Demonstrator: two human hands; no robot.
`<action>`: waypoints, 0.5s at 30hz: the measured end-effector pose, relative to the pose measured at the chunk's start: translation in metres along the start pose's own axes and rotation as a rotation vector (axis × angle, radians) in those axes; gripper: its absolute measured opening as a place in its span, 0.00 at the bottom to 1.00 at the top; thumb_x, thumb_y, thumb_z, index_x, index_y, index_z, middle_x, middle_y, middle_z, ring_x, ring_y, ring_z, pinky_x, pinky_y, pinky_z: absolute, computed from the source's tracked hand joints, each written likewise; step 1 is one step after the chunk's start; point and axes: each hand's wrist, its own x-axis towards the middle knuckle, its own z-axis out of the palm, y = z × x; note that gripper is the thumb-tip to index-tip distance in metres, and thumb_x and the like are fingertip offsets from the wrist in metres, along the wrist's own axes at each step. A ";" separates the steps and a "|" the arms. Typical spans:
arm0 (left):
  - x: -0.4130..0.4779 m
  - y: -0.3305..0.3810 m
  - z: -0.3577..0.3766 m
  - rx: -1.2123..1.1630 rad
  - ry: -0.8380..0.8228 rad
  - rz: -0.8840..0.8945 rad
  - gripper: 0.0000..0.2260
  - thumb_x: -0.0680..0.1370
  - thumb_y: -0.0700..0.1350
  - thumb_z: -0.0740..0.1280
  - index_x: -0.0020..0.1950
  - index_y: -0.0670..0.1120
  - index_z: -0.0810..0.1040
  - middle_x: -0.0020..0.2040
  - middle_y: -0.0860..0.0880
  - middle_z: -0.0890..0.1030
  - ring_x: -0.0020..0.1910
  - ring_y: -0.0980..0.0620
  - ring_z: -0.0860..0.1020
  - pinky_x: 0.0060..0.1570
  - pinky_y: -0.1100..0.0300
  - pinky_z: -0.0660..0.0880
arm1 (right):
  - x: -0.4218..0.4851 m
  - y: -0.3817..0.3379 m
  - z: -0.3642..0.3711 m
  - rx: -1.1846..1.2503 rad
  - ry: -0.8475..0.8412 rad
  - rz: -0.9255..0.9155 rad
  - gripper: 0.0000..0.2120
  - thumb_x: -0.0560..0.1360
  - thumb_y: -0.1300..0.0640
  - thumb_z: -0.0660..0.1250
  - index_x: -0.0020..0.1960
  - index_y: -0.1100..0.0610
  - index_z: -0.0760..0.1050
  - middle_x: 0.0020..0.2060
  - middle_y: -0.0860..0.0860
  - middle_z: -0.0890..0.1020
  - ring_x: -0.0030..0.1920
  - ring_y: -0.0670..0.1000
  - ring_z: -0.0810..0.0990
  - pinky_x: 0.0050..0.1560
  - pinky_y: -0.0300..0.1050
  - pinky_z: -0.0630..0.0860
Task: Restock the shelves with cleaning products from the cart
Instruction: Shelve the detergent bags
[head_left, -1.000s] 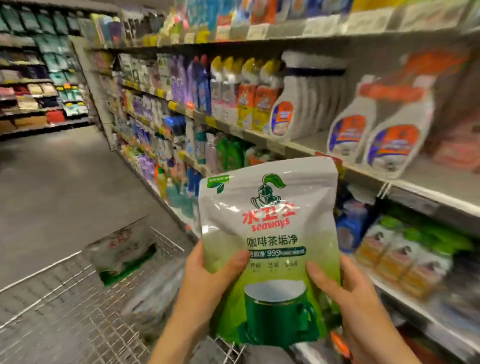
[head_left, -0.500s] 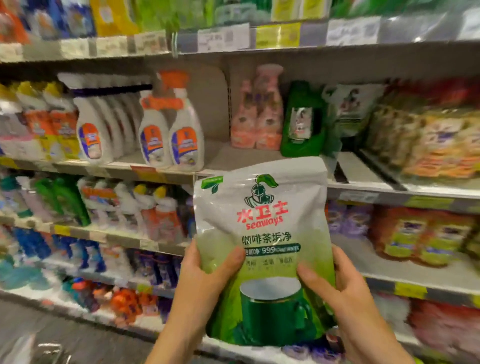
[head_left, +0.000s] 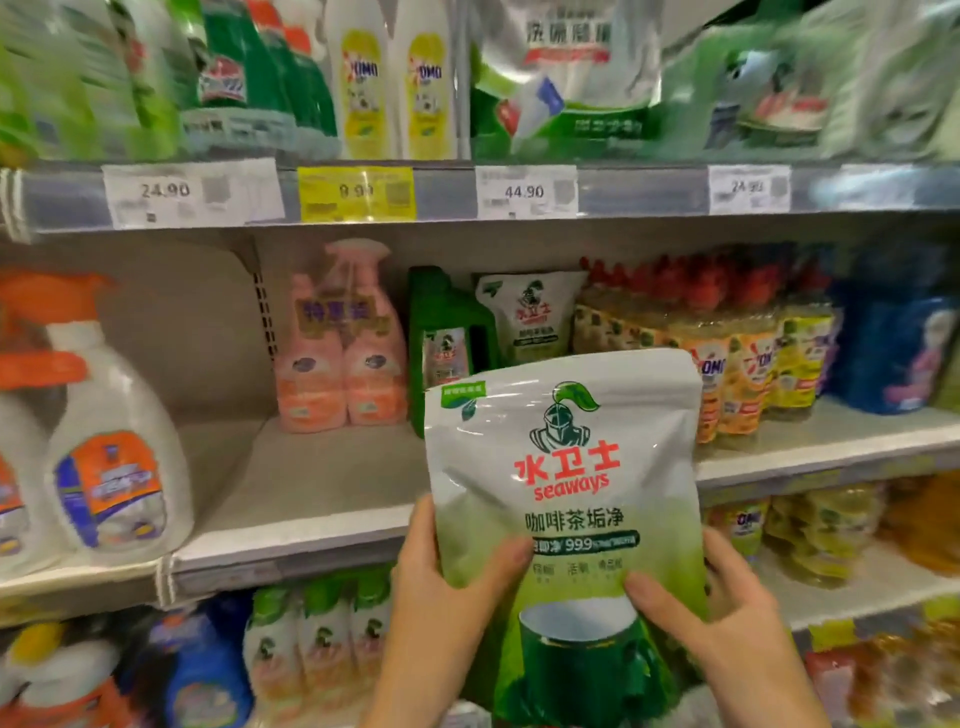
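- Both thumbs lie flat on the printed front of the pouch (head_left: 566, 483). The other fingers are curled round behind it, out of sight.
- left hand (head_left: 441, 587) grips the pouch's lower left edge, right hand (head_left: 727, 623) the lower right. Neither hand holds anything else.
- Pouch is white-to-green w/ a knight logo, red "seaways" and a green mug at the btm. It's upright, face toward us, up in the air in front of the middle shelf (head_left: 322, 483) and touching no shelf.
- Its top edge covers the foot of a matching pouch (head_left: 530, 317) standing at the back of that shelf, and the near corner of the green jug (head_left: 447, 343) just left of it.
- Left of the jug are two pink spray bottles (head_left: 337, 358), side by side. There's bare shelf board in front of them, down to the lip.
- Right of the held pouch is a packed row of yellow-orange bottles (head_left: 737, 374) w/ red caps, the nearest partly hidden behind the pouch's right edge. Further right is a blue pack (head_left: 893, 353), blurred.
- Far left, past an upright divider, stand big white bottles w/ orange caps (head_left: 114, 447).
- Shelf above has a strip of price tags (head_left: 524, 191), one of them yellow, w/ white-yellow bottles (head_left: 395, 78) and green refill bags over it. Much of it is blurred.
- Shelf below has green-capped bottles (head_left: 317, 639) behind the left wrist; the labels are unreadable.
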 end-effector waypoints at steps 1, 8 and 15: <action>0.009 0.000 0.008 -0.004 -0.027 0.032 0.29 0.55 0.63 0.79 0.53 0.65 0.74 0.51 0.59 0.83 0.52 0.57 0.81 0.52 0.53 0.79 | 0.008 -0.001 -0.004 -0.006 0.028 -0.023 0.37 0.43 0.38 0.83 0.49 0.44 0.80 0.45 0.50 0.86 0.46 0.50 0.85 0.46 0.44 0.81; 0.077 0.011 0.066 0.053 -0.081 0.214 0.21 0.69 0.44 0.77 0.55 0.58 0.72 0.49 0.64 0.82 0.47 0.66 0.80 0.40 0.72 0.76 | 0.079 -0.017 -0.027 0.000 0.117 -0.175 0.27 0.59 0.53 0.76 0.57 0.49 0.77 0.49 0.44 0.85 0.49 0.43 0.84 0.40 0.32 0.78; 0.115 -0.004 0.104 0.615 0.276 0.328 0.27 0.67 0.59 0.74 0.58 0.47 0.71 0.57 0.50 0.68 0.55 0.56 0.57 0.56 0.54 0.60 | 0.141 0.004 -0.031 -0.198 0.080 -0.239 0.23 0.71 0.58 0.73 0.63 0.46 0.70 0.56 0.44 0.80 0.58 0.43 0.77 0.53 0.36 0.76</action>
